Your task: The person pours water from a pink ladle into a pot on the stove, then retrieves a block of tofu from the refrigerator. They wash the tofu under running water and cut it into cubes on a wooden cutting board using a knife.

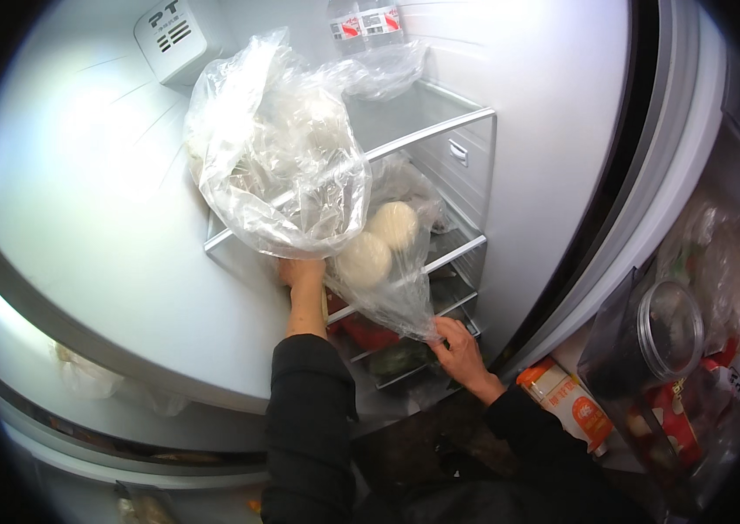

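Note:
In the open refrigerator, a clear plastic bag point(389, 288) holds several pale round items, perhaps buns point(365, 260). My right hand point(458, 350) pinches the gathered end of this bag at its lower right. My left hand point(302, 270) reaches in on the left; its fingers are hidden behind a large crumpled clear plastic bag point(278, 164) that hangs over the edge of the upper glass shelf point(435, 134). What the left hand touches cannot be seen.
Plastic bottles point(367, 26) stand at the back of the upper shelf. Lower shelves point(455, 254) hold bagged items, with red and green things beneath. To the right, the door bins carry a clear jar point(670, 331), an orange-capped carton point(566, 406) and red packages point(675, 419).

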`<action>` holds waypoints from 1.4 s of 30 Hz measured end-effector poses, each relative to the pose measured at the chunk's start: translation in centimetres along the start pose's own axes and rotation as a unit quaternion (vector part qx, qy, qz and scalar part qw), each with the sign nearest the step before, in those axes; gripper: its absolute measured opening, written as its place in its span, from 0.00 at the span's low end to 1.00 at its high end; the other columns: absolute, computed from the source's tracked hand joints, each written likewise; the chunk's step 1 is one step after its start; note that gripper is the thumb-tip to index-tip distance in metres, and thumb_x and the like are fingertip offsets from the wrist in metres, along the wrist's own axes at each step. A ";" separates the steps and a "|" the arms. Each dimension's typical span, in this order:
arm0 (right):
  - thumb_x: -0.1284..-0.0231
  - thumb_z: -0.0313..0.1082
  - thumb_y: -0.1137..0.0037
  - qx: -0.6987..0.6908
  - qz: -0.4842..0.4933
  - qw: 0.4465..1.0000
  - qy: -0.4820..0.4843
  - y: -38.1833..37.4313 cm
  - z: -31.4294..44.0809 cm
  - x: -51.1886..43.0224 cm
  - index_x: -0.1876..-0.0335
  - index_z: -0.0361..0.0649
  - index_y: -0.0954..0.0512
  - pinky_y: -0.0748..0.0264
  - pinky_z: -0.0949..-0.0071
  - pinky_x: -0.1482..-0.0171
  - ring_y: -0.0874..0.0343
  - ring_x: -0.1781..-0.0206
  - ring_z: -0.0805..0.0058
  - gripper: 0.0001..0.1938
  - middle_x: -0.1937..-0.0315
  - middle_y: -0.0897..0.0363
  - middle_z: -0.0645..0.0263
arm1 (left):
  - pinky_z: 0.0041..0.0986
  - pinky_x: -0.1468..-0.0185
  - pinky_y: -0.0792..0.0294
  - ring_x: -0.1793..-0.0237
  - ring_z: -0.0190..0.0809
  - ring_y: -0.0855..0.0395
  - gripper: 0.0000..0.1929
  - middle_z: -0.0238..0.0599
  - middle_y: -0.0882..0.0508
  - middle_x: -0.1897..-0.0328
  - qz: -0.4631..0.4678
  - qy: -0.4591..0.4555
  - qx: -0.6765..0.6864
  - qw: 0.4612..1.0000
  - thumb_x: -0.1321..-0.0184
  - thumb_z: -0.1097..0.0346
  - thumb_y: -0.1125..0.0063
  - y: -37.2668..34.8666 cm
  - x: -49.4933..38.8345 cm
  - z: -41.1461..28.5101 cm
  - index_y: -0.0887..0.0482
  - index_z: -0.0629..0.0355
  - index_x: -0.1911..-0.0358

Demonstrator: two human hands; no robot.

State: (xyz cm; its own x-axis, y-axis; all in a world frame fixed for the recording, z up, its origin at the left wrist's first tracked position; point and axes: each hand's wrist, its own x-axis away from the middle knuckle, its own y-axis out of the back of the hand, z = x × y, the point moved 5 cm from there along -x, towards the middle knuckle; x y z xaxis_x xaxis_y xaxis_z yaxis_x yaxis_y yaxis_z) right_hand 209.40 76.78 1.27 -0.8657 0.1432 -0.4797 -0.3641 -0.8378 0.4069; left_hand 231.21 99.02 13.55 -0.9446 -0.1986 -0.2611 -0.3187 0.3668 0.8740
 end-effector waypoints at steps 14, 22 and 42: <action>0.37 0.24 0.46 -0.130 -0.022 0.991 -0.037 0.8 2.1 2.7 0.36 0.39 0.30 0.24 0.70 0.47 0.19 0.48 0.63 0.22 0.38 0.30 0.53 | 0.54 0.30 0.47 0.30 0.59 0.36 0.29 0.52 0.25 0.34 0.006 -0.152 -0.036 0.988 0.38 0.60 0.45 -3.6 4.9 -1.2 0.31 0.55 0.32; 0.36 0.23 0.47 -0.143 -0.026 0.981 -0.126 2.5 0.3 7.1 0.32 0.39 0.35 0.22 0.73 0.51 0.18 0.51 0.71 0.26 0.38 0.31 0.56 | 0.50 0.36 0.39 0.51 0.54 0.24 0.11 0.45 0.21 0.56 -0.149 -0.335 0.251 0.896 0.41 0.68 0.41 1.1 25.3 -2.2 0.23 0.60 0.56; 0.24 0.47 0.60 -0.179 0.306 0.768 -0.533 3.1 -6.8 42.3 0.48 0.41 0.23 0.23 0.72 0.64 0.16 0.63 0.74 0.19 0.61 0.17 0.65 | 0.43 0.45 0.27 0.49 0.49 0.21 0.20 0.50 0.22 0.46 -0.241 0.556 0.310 0.733 0.42 0.68 0.44 9.3 68.8 52.7 0.28 0.65 0.47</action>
State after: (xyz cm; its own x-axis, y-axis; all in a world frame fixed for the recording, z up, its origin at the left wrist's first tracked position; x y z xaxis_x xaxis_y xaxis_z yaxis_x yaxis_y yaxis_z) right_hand 173.98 76.68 -23.09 -0.6952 -0.1449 0.7041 0.1764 -0.9839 -0.0283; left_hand 159.17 136.70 -17.87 -0.1730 -0.9319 0.3188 -0.8938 0.2845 0.3466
